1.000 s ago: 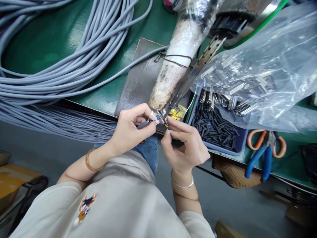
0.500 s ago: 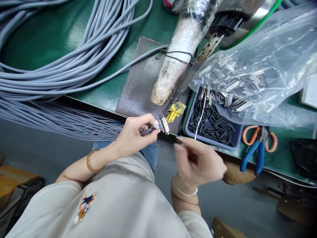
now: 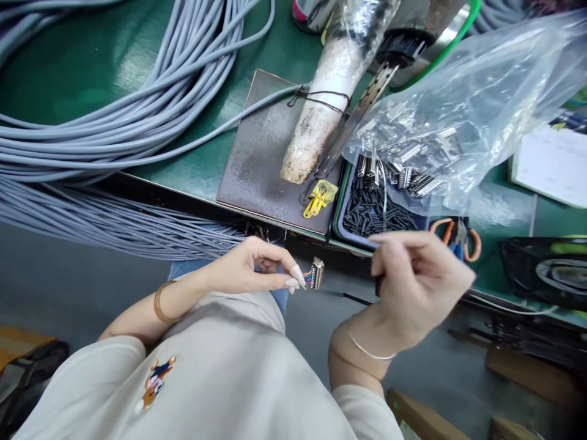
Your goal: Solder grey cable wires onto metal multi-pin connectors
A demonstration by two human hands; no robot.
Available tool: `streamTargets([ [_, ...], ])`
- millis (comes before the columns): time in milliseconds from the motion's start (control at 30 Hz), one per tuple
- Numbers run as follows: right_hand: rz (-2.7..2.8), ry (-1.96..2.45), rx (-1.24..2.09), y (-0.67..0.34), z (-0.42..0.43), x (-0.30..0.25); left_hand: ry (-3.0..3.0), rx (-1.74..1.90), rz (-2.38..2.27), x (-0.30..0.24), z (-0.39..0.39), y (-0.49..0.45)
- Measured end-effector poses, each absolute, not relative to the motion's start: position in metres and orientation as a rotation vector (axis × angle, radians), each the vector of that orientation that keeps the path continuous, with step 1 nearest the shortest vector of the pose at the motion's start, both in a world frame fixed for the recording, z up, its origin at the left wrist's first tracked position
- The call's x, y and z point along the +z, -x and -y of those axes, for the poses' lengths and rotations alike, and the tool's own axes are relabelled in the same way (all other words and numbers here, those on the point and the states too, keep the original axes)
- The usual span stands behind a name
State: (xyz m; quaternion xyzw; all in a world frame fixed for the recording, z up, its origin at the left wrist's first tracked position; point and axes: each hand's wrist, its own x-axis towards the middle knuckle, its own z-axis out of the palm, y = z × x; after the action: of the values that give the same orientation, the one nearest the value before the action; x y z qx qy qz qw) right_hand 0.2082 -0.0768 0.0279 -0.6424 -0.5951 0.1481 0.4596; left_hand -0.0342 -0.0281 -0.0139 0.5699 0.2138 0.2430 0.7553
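My left hand [image 3: 263,267] is closed in a pinch, with white coverings on its fingertips. Coloured wires [image 3: 308,278] come out of that pinch, fixed to a metal multi-pin connector [image 3: 317,273] with pins along its side. The connector hangs in front of the bench edge. My right hand [image 3: 419,281] is curled, held to the right of the connector and apart from it. A thin black pointed tool [image 3: 356,299] sticks out from under its fingers towards the connector; its exact kind is unclear. A pale thin wire [image 3: 384,198] runs from above the tray down towards this hand.
A blue tray [image 3: 358,239] holds short black tubes, with a plastic bag [image 3: 477,140] of connectors over it. Pliers [image 3: 472,244] lie partly behind my right hand. A perforated metal barrel [image 3: 378,85] slopes above a brown plate [image 3: 257,183] with yellow pieces [image 3: 320,198]. Grey cable coils [image 3: 137,134] fill the left.
My right hand has moved right, away from the connector, and now partly covers the pliers. My left hand has lowered the connector slightly and turned it more upright. The view has shifted right.
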Motion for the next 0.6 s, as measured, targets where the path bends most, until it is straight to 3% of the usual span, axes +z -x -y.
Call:
streamTargets([
  [133, 1.718, 1.818, -0.004, -0.26, 0.051, 0.015, -1.213, 0.543, -0.552, -0.011, 0.035, 0.028],
  [367, 1.981, 1.763, 0.083, -0.295, 0.017, -0.006, -0.88, 0.76, -0.724, -0.002, 0.023, 0.016],
  [600, 1.546, 1.778, -0.041, -0.239, 0.042, 0.029, -0.75, 0.869, -0.783, -0.008, 0.012, 0.017],
])
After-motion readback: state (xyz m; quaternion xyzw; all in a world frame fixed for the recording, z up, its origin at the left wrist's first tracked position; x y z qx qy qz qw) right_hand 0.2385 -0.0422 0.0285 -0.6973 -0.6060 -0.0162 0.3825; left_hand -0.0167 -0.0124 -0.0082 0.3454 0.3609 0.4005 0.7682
